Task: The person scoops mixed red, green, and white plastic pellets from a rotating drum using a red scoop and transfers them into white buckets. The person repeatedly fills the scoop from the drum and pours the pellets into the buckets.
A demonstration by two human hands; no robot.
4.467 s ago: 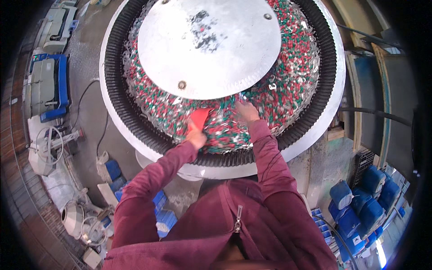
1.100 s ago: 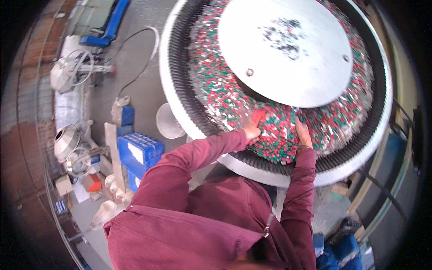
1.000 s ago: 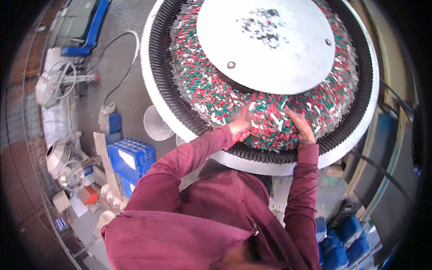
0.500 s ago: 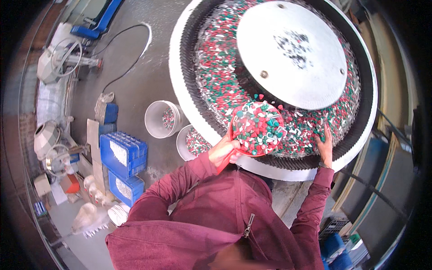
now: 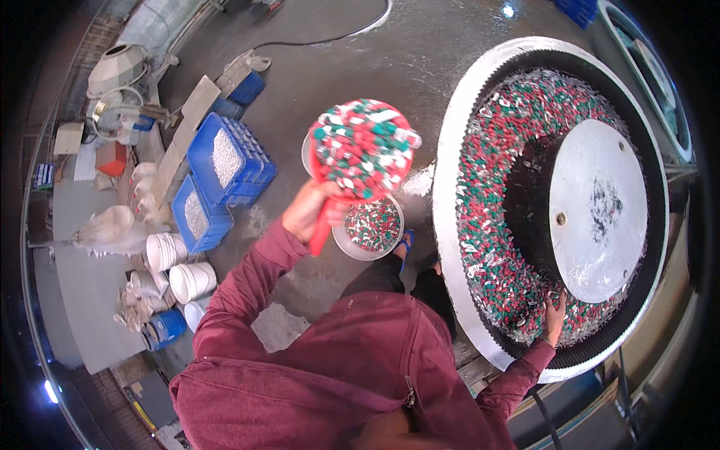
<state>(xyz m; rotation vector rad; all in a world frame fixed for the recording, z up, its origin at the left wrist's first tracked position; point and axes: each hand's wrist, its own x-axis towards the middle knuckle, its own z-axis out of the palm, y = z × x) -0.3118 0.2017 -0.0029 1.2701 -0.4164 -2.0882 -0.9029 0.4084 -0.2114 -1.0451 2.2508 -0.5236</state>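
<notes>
My left hand (image 5: 306, 210) is closed round the handle of a red scoop (image 5: 320, 234), heaped with small red, green and white pieces. The scoop hangs above two pale buckets on the floor. The nearer bucket (image 5: 361, 256) holds more such pieces; the farther bucket (image 5: 306, 154) is mostly hidden behind the scoop. To the right stands a big round vibrating bowl (image 5: 450, 187) with a white rim and a white disc (image 5: 581, 217) at its centre. Mixed pieces (image 5: 480, 240) fill its ring. Down in the ring, my right hand (image 5: 553, 319) touches the pieces with fingers apart.
Blue crates (image 5: 251, 169) with white granules stand at the left, near white buckets (image 5: 193, 282) and a blue container (image 5: 164, 328). A dark hose (image 5: 315, 43) crosses the wet floor. Another round machine (image 5: 651, 82) stands at the far right.
My left hand has carried the full scoop left, out from over the bowl to above the buckets. My view has turned left. The right hand stays in the bowl among the pieces.
</notes>
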